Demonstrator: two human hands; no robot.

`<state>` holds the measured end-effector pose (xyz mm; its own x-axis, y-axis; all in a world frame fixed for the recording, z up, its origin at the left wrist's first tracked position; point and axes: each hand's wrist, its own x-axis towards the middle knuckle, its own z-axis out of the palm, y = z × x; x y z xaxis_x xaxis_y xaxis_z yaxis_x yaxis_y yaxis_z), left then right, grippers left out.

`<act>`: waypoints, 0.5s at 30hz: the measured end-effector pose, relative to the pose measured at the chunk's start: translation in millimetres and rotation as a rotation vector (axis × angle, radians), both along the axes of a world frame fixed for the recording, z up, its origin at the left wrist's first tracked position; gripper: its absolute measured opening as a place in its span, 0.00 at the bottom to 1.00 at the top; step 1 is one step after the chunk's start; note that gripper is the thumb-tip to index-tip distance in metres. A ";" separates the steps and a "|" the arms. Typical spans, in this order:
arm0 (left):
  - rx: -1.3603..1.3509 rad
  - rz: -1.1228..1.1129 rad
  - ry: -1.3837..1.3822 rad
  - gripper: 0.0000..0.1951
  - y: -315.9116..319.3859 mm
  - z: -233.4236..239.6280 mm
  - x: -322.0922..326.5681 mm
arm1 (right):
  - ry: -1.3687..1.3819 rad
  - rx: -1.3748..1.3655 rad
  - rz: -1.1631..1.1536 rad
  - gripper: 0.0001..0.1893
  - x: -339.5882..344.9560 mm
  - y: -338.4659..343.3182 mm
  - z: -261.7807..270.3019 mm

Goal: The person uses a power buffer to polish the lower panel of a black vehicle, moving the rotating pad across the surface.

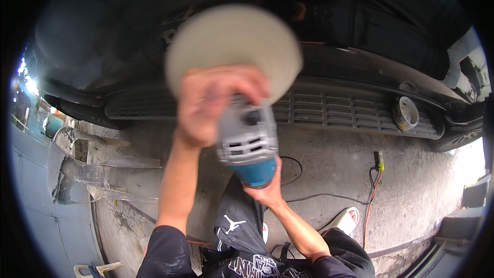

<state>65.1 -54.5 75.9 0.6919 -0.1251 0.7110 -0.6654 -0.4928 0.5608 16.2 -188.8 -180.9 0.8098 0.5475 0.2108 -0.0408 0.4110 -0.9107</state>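
Observation:
I hold a power polisher [249, 135] with a grey head and teal housing in front of a glossy black car body panel [335, 27]. My left hand [210, 96] is wrapped over the head of the tool, just behind its pad. My right hand [268, 187] grips the teal housing at the near end. The large round cream pad [231, 34] is blurred and faces the black panel. Whether it touches the paint cannot be made out, since the pad covers that spot.
A ribbed running board [308, 106] juts from the car, with an open round tub [407, 114] on it. A black cord [328, 196] runs across the concrete to a green-and-black extension socket [379, 161]. A worn plastic chair [77, 170] lies at left.

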 end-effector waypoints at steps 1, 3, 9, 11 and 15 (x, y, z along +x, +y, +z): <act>0.047 0.060 0.004 0.34 18.1 3.3 -16.8 | -0.097 -0.064 0.018 0.56 3.7 4.8 13.7; 0.016 0.198 -0.036 0.39 52.8 -5.4 -41.8 | -0.187 -0.186 0.044 0.55 6.5 13.7 18.2; -0.389 0.282 -0.152 0.39 132.0 -15.9 -102.6 | -0.385 -0.437 0.172 0.50 16.2 31.6 69.7; -0.478 0.281 -0.198 0.40 148.3 -18.7 -113.3 | -0.385 -0.507 0.229 0.50 17.1 28.2 87.5; -0.537 0.180 -0.174 0.40 138.5 -11.1 -100.6 | -0.343 -0.543 0.217 0.50 18.2 8.5 104.1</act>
<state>-35.5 84.1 64.8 0.5364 0.3924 0.7472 -0.7021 -0.2838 0.6530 34.4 -180.4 -76.8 0.6057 0.7910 0.0856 0.2576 -0.0932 -0.9618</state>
